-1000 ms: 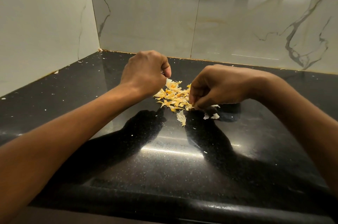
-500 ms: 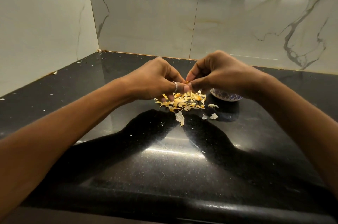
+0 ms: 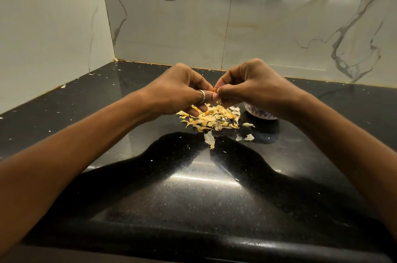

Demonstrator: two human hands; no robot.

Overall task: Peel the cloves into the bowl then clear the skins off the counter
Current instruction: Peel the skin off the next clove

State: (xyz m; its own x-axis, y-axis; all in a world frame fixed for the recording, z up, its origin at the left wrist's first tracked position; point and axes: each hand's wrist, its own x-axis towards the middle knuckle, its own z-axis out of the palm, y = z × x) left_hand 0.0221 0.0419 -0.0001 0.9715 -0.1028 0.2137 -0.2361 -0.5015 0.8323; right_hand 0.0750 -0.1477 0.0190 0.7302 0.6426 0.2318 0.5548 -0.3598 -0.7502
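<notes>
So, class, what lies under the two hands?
A heap of skins lies on the counter below the left hand and right hand, which pinch a clove; the patterned bowl sits under the right wrist, its inside covered.

Pile: we see the heap of thin yellow-white papery skins (image 3: 211,119) lying on the black shiny stone counter (image 3: 193,198).
Hands: our left hand (image 3: 180,90) and right hand (image 3: 253,86) meet above the heap, both pinching one small yellow clove (image 3: 215,90).
Bowl: the small round blue-patterned china bowl (image 3: 258,112) sits just right of the heap, under our right wrist.
Loose bits: a few stray papery skin flakes (image 3: 209,139) lie just in front of the heap.
</notes>
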